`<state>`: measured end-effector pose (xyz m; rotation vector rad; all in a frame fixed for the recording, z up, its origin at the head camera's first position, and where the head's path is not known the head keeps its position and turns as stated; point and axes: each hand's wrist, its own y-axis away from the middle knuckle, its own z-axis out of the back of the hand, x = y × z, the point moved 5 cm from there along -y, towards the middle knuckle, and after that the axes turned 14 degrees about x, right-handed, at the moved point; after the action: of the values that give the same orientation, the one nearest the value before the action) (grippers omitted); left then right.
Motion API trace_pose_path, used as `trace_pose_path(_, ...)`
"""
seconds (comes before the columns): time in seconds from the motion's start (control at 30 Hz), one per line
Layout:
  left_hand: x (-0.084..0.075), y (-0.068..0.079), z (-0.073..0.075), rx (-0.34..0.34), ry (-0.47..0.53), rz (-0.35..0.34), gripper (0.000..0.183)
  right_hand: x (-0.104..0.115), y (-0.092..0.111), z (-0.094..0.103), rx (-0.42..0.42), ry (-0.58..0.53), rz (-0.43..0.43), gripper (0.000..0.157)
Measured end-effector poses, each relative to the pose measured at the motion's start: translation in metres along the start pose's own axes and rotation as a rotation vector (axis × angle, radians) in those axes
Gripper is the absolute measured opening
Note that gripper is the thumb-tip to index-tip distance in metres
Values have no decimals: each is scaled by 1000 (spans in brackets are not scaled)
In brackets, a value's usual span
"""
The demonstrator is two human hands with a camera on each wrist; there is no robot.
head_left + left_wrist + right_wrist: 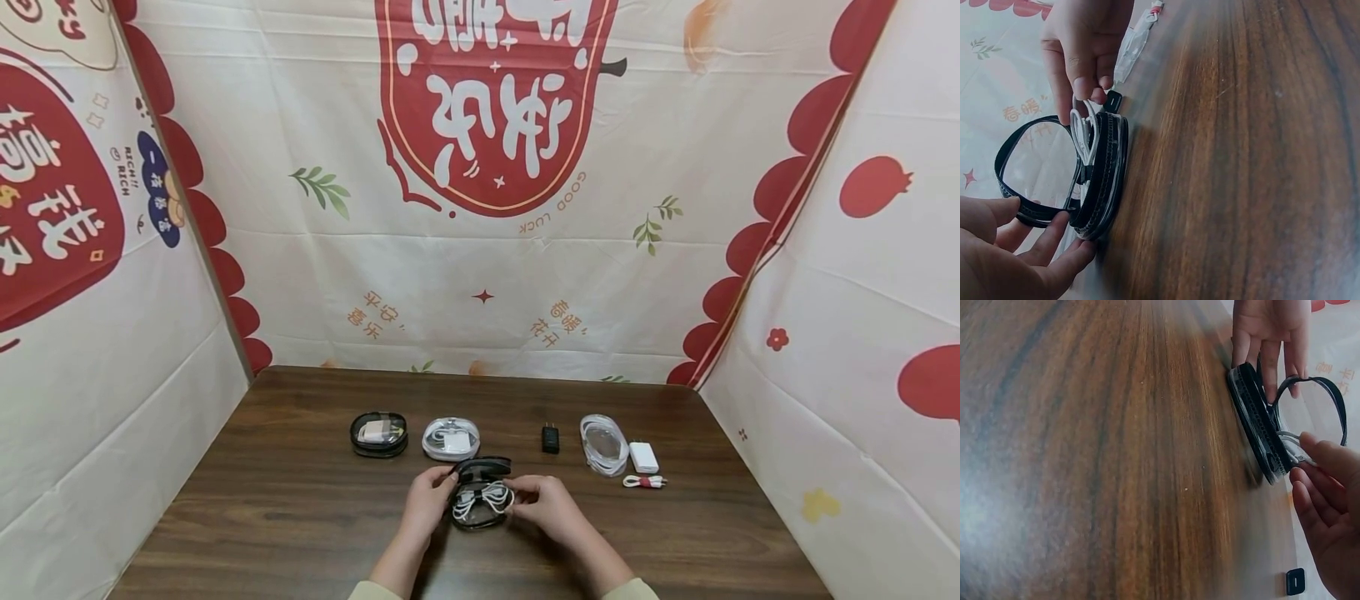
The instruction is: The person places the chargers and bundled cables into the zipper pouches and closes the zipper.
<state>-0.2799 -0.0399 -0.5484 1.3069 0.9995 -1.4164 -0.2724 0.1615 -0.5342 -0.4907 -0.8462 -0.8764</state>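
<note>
A small clear pouch with black zip trim (480, 527) stands unzipped near the middle of the table, its lid raised at the back. Inside lies a looped white cable (483, 497) gathered by a black tie. My left hand (427, 504) grips the pouch at its left side, thumb on the lid's rim and fingers along the base in the left wrist view. At the other end, my right hand (553, 507) pinches the loops of the white cable between thumb and fingers, as the right wrist view (1335, 512) has it.
Behind the pouch sit a closed black-trimmed case (379, 435) and a white-trimmed case (451, 439). To the right lie a black plug adapter (551, 438), a coiled clear-white bundle (603, 446), a white adapter (643, 457) and a short red-banded white cable (644, 482). Printed cloth walls (480, 275) surround the table.
</note>
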Motion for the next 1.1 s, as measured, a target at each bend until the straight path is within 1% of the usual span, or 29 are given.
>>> trace_pose_path(0.23, 1, 1, 0, 2, 5, 18, 19, 4, -3, -1, -40, 87, -8, 29)
trace_pose_path(0.37, -2, 3, -1, 14, 15, 6, 20, 7, -7, -3, -61, 160, 4, 26)
trace_pose_path(0.47, -19, 11, -2, 20, 14, -7, 20, 9, -10, -5, -83, 209, 5, 23)
trace_pose_path(0.57, -19, 11, -2, 17, 11, -6, 19, 10, -13, -8, -88, 233, -5, 23)
trace_pose_path(0.6, -18, 10, -2, 15, 5, -1, 19, 10, -13, -9, -87, 244, -5, 23)
trace_pose_path(0.63, -14, 9, -2, 14, 3, 0, 19, 11, -14, -10, -83, 260, -3, 23)
trace_pose_path(0.7, -2, 2, -1, 11, 1, 9, 19, 12, -13, -12, -72, 327, 1, 23)
trace_pose_path(0.77, -2, 3, -1, 11, 1, 16, 19, 13, -12, -14, -60, 419, 5, 23)
trace_pose_path(0.9, -3, 3, 0, 12, -3, 13, 20, 18, -9, -19, -31, 636, -1, 23)
trace_pose_path(1.0, -4, 3, 0, 16, -10, 13, 21, 21, -9, -22, 10, 750, -11, 22)
trace_pose_path(1.1, -3, 4, 1, 15, -14, 16, 20, 25, -9, -24, 34, 813, -6, 18)
